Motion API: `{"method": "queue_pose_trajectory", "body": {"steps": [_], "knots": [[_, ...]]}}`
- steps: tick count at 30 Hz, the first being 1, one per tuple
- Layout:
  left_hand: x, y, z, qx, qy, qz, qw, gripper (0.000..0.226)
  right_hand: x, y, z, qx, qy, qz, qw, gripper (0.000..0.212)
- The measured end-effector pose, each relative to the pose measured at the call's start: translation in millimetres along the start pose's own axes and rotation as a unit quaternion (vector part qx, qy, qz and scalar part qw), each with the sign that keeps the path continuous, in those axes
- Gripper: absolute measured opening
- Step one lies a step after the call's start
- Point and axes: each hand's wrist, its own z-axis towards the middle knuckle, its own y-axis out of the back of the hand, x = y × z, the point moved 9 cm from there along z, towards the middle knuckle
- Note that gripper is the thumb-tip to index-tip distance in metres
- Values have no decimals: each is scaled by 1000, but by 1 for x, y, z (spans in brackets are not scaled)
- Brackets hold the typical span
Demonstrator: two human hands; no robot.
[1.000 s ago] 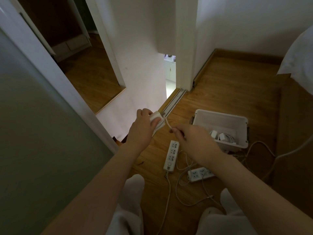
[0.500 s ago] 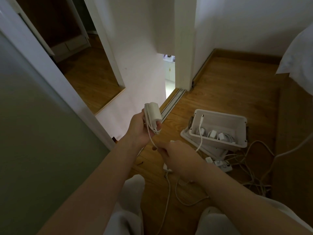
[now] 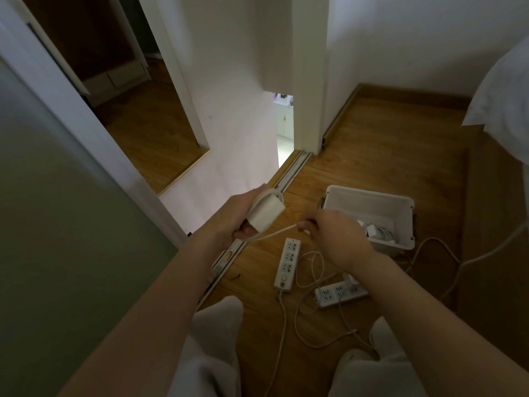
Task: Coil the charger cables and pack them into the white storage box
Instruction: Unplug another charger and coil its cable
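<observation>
My left hand (image 3: 234, 217) grips a white charger block (image 3: 264, 214) with cable loops wound over its top. Its thin white cable (image 3: 279, 232) runs taut from under the block to my right hand (image 3: 329, 234), which pinches it between fingertips. Just right of that hand the white storage box (image 3: 372, 200) stands on the wooden floor, with coiled white chargers (image 3: 378, 232) lying inside. Both hands hover above the floor, left of the box.
Two white power strips, one upright (image 3: 287, 263) and one slanted (image 3: 340, 293), lie on the floor with loose cables (image 3: 312, 316) around them. More cable (image 3: 438, 247) trails right of the box. A sliding door track (image 3: 289, 173) runs beside a white wall; my knees (image 3: 217, 325) are below.
The block has tipped over in my left hand. My right hand moved up and right, pulling the cable taut away from the block. The view has shifted slightly.
</observation>
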Motion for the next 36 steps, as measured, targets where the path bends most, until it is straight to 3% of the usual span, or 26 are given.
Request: {"method": "queue_pose_trajectory", "body": {"steps": [2,4,8,14,20,26,30,33,36], "knots": [[3,3,-1,-23,12,98,995,48,-8,9,2,-33,-16,10,999,25],[2,0,-1,-15,4,118,993,47,-8,15,2,-63,-10,14,998,25],[1,0,0,-24,-15,170,985,23,6,23,0,-111,25,48,992,18],[16,-1,2,-18,22,221,975,23,31,5,-7,-33,113,27,993,33],[20,1,-1,-23,46,215,975,5,44,-6,-9,-24,158,-71,985,29],[16,7,-5,-39,50,241,969,18,52,-19,-11,-1,183,-132,974,62],[18,3,-5,-31,58,258,964,22,51,-34,-14,48,192,-188,962,68],[10,5,-5,-48,15,233,971,15,47,-30,-13,54,160,-161,972,66],[-15,14,-6,-133,-100,232,958,9,41,-24,-9,44,115,-96,988,61]]}}
